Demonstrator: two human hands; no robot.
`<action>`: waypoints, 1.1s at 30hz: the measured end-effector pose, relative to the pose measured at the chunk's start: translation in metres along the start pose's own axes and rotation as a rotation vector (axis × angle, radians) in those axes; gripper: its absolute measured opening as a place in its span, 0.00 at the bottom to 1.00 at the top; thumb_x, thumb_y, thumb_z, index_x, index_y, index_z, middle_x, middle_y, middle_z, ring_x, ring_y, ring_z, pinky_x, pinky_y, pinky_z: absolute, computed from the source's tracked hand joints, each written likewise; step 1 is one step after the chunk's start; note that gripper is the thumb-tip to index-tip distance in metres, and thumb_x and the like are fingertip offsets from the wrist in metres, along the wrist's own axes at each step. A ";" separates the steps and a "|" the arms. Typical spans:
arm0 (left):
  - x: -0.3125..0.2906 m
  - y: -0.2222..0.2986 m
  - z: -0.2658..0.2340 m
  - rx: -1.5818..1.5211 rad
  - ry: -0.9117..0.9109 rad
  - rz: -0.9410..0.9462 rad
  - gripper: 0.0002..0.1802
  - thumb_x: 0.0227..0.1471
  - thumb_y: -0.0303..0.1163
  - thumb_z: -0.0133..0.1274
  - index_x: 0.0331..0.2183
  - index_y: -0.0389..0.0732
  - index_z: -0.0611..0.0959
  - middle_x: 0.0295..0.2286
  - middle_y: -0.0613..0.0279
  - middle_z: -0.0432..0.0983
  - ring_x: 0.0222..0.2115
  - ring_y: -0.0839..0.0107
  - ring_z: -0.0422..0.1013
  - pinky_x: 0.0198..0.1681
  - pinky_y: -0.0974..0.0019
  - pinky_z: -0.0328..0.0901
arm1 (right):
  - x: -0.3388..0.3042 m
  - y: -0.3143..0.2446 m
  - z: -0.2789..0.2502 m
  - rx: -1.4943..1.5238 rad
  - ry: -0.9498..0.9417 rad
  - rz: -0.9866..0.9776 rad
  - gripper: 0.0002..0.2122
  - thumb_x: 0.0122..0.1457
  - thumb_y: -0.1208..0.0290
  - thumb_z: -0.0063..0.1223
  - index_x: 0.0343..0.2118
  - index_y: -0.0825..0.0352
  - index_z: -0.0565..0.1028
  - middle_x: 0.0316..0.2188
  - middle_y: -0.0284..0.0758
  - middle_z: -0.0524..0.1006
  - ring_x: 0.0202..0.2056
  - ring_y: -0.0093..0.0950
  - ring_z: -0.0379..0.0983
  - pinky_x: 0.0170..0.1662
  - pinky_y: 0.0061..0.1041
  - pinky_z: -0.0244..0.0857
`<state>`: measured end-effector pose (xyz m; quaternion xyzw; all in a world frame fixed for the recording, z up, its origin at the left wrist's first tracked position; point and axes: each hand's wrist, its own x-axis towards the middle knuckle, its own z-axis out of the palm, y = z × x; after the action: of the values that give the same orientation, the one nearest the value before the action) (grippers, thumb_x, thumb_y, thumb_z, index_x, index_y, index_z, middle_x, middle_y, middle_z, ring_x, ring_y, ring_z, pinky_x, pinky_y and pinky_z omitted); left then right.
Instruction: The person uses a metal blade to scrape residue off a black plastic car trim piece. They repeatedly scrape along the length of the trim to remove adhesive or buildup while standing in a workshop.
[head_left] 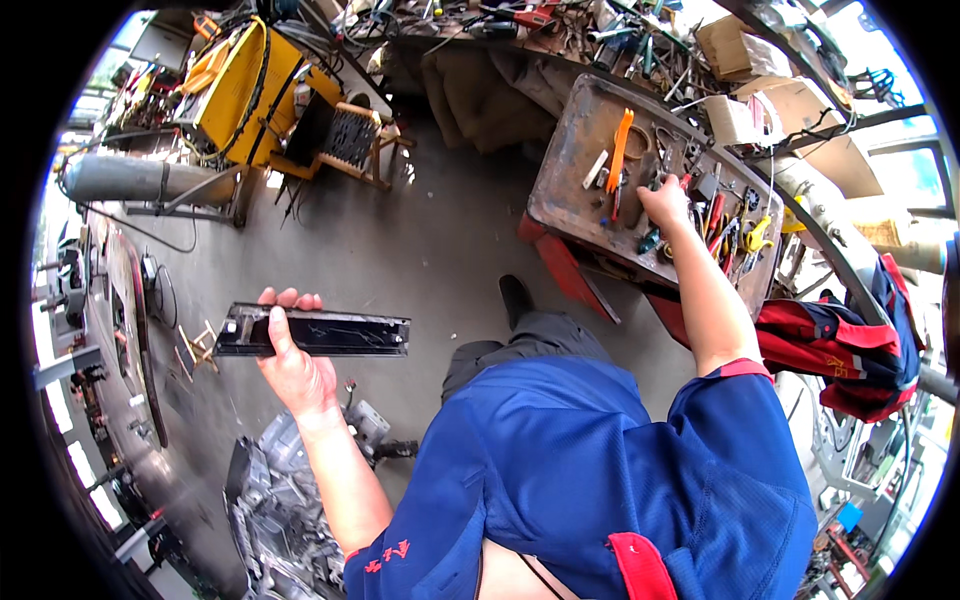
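My left hand point(298, 355) grips a long black trim panel point(350, 333) near its left end, thumb on top and fingers curled round the far edge. The panel is held level above the floor, its face glossy and its rim raised. My right arm stretches forward to a rusty metal tool tray point(565, 190), where my right hand point(666, 203) is closed among the tools. What its fingers grip is too small to make out. Left of that hand lies an orange pry tool point(620, 150); to its right are red-handled tools point(716, 215) and a yellow-handled tool point(758, 234).
A cluttered workbench point(480, 28) runs along the far side. At the left stand a yellow cart point(232, 95), a grey gas cylinder point(150, 180) and a wooden stool point(355, 140). Metal car parts point(280, 480) lie beside my left forearm. A red and navy jacket point(840, 350) hangs right of the tray.
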<state>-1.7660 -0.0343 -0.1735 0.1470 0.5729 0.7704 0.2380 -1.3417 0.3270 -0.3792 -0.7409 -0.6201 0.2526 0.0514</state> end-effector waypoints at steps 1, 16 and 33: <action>0.010 -0.001 -0.005 -0.017 -0.006 0.005 0.19 0.68 0.30 0.51 0.57 0.34 0.73 0.44 0.52 0.79 0.41 0.61 0.78 0.54 0.50 0.74 | 0.002 -0.002 0.005 -0.030 0.063 0.006 0.34 0.53 0.59 0.62 0.59 0.75 0.69 0.53 0.59 0.77 0.57 0.52 0.74 0.63 0.40 0.67; 0.220 -0.014 -0.006 -0.154 -0.244 -0.140 0.20 0.68 0.31 0.44 0.58 0.35 0.71 0.47 0.52 0.77 0.46 0.59 0.75 0.59 0.49 0.69 | -0.044 -0.094 0.105 0.086 0.198 0.326 0.20 0.56 0.53 0.62 0.42 0.67 0.85 0.43 0.50 0.84 0.50 0.45 0.81 0.57 0.39 0.71; 0.320 -0.028 0.090 -0.031 -0.608 -0.498 0.23 0.70 0.34 0.38 0.62 0.40 0.70 0.47 0.58 0.77 0.49 0.66 0.73 0.58 0.56 0.66 | -0.018 -0.094 0.123 0.121 0.260 0.621 0.17 0.52 0.58 0.58 0.39 0.63 0.86 0.42 0.48 0.85 0.48 0.45 0.82 0.54 0.39 0.72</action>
<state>-1.9850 0.2165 -0.1876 0.2212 0.4829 0.6188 0.5787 -1.4816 0.3021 -0.4434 -0.9160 -0.3372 0.1958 0.0946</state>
